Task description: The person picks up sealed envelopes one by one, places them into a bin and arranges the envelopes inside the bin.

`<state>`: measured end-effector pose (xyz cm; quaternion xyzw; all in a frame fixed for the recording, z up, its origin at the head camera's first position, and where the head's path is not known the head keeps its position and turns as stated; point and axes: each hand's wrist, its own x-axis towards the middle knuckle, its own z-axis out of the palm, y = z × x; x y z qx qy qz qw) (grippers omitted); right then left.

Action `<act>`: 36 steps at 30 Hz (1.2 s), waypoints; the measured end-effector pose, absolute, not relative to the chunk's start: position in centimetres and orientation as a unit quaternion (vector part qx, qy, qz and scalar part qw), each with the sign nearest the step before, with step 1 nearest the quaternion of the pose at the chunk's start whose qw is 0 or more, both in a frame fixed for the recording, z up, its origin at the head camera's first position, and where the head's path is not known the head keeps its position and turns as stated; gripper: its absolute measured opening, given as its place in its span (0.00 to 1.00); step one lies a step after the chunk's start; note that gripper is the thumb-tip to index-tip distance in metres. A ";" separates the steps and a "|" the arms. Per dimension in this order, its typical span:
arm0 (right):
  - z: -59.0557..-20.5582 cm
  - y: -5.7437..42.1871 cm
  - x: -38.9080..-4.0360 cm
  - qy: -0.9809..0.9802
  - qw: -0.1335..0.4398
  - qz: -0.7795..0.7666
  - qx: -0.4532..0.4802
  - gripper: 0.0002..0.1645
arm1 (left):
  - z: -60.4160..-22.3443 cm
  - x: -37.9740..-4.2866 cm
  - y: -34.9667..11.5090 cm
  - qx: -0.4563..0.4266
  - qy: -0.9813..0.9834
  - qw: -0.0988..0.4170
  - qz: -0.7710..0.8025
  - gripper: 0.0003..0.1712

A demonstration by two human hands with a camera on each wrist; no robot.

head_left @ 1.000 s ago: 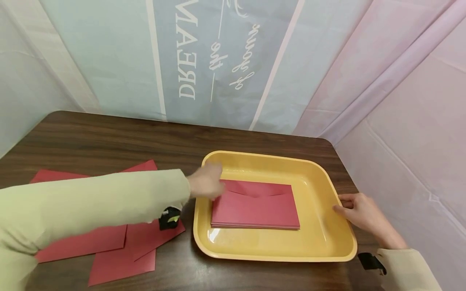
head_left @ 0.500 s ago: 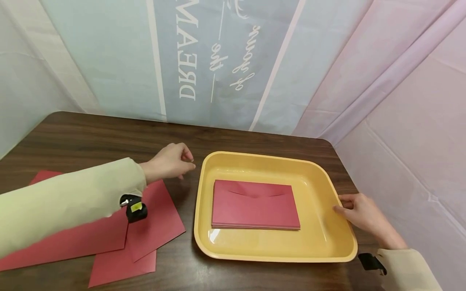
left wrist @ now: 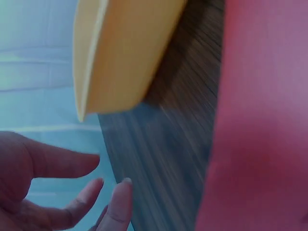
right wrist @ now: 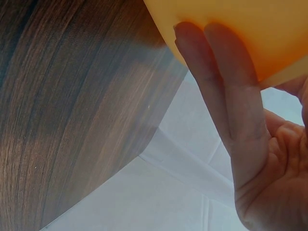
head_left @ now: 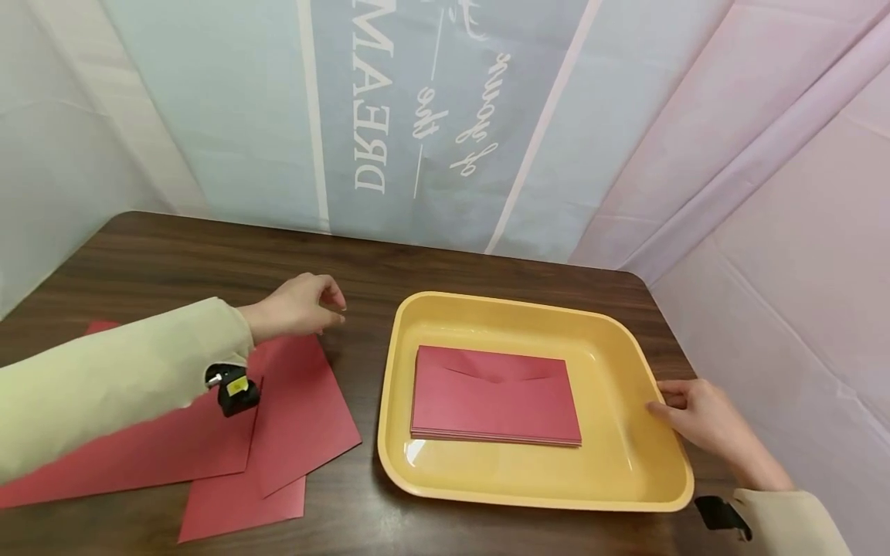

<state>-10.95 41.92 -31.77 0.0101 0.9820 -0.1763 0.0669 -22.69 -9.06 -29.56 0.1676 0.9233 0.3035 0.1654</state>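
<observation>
My right hand (head_left: 702, 417) grips the right rim of a yellow tray (head_left: 514, 494), thumb over the inside and fingers against the outer wall, as the right wrist view shows. Inside the tray lies a neat stack of red envelopes (head_left: 494, 398), toward its left half. My left hand (head_left: 297, 307) hovers left of the tray with loosely bent fingers and nothing between them. Below it, several loose red envelopes (head_left: 306, 417) overlap on the table, partly hidden by the left sleeve. In the left wrist view the thumb and fingers (left wrist: 67, 163) stand apart, away from the envelope.
A dark wood-grain table (head_left: 278, 247) carries everything. Behind it hangs a pale blue cloth (head_left: 389, 116) with mirrored lettering, and a pinkish cloth (head_left: 799, 293) borders the right side. Each wrist wears a small black device (head_left: 236, 394).
My left hand has come from over the tray's left rim back leftward above the loose envelopes. The right hand keeps its grip, and the whole view has shifted slightly.
</observation>
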 end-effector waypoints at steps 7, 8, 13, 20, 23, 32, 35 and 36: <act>-31.8 42.0 -10.6 0.984 0.063 -0.164 0.007 0.26 | -30.8 -23.0 -10.8 0.199 0.934 0.167 0.244 0.23; -31.8 42.0 -10.6 0.985 0.062 -0.164 0.007 0.26 | -31.0 -23.0 -11.1 0.205 0.935 0.170 0.236 0.27; -31.9 41.9 -10.6 0.985 0.060 -0.164 0.005 0.25 | -31.8 -23.1 -12.3 0.248 0.932 0.187 0.185 0.47; -31.9 41.9 -10.7 0.984 0.060 -0.169 0.009 0.26 | -33.1 -23.1 -14.1 0.294 0.926 0.197 0.131 0.59; -31.9 41.9 -10.6 0.983 0.062 -0.173 0.010 0.26 | -33.6 -23.2 -14.9 0.307 0.919 0.211 0.131 0.56; -31.7 41.8 -10.7 0.983 0.067 -0.172 0.014 0.26 | -34.2 -22.8 -15.7 0.309 0.908 0.242 0.150 0.55; -31.7 41.9 -10.7 0.982 0.068 -0.173 0.016 0.26 | -34.4 -22.8 -15.7 0.302 0.909 0.243 0.154 0.55; -31.7 41.9 -10.7 0.983 0.068 -0.172 0.017 0.26 | -34.4 -22.8 -15.7 0.298 0.910 0.242 0.155 0.55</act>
